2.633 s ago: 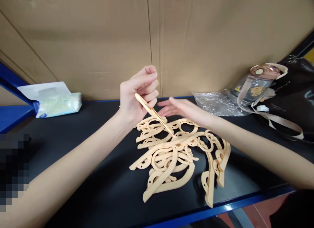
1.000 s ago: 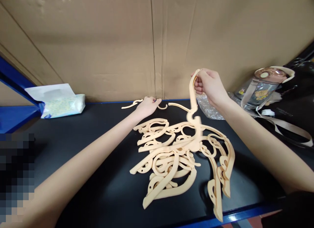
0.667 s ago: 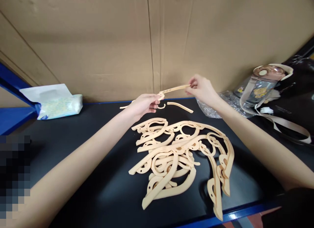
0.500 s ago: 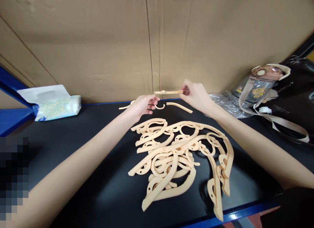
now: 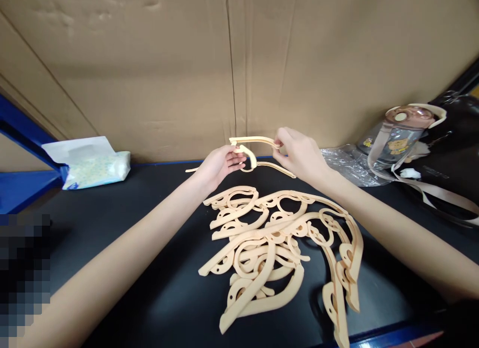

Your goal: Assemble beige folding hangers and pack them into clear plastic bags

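My left hand [image 5: 220, 164] pinches a small curved cream hanger hook [image 5: 250, 156] between thumb and index finger, its other fingers loosely curled. My right hand [image 5: 299, 149] grips the right end of a long, slightly bent hanger arm [image 5: 254, 139]. The arm's left end lies just above my left fingertips; whether it touches the hook I cannot tell. Behind and below my hands, another loose hanger arm [image 5: 279, 169] lies on the black table [image 5: 160, 218], along with a thin piece [image 5: 192, 170] partly hidden by my left hand. Nearer me is a pile of cream folding hangers [image 5: 262, 233].
A pack of wipes or tissues [image 5: 97, 171] with a white flap lies at the left. On the right are crinkled clear plastic [image 5: 346, 163], a strapped water bottle [image 5: 396, 138] and a black bag [image 5: 460, 153]. A cardboard wall [image 5: 149, 78] closes off the back.
The hanger arm in my right hand has turned so its bent side profile shows. The curved hook now shows at my left fingertips. The whole view has shifted slightly.
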